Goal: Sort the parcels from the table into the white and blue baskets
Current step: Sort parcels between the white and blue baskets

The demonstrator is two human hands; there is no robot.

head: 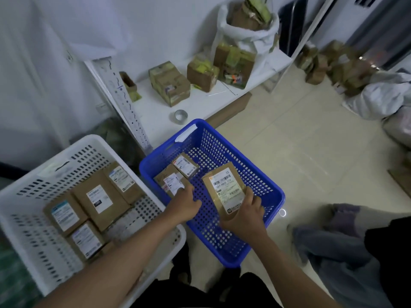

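- White sack (251, 38): stands at the far end of the counter (155, 112), stuffed with cardboard and green-yellow material.
- Metal ring (180, 116): lies near the counter's front edge.
- Tiled floor (300, 141): pale, glossy.
- Grey-purple cloth (333, 245): heaped on the floor, lower right.
- White bags (382, 98): piled at right.

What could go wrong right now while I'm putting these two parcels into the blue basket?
1. The right hand grips only the near end of the labelled parcel, which hangs tilted over the blue basket; it could slip and drop.
2. The left hand holds a second parcel right beside a third, so setting it down may wedge or tip them.
3. The white basket sits close alongside, so a dropped parcel might land in the wrong basket.
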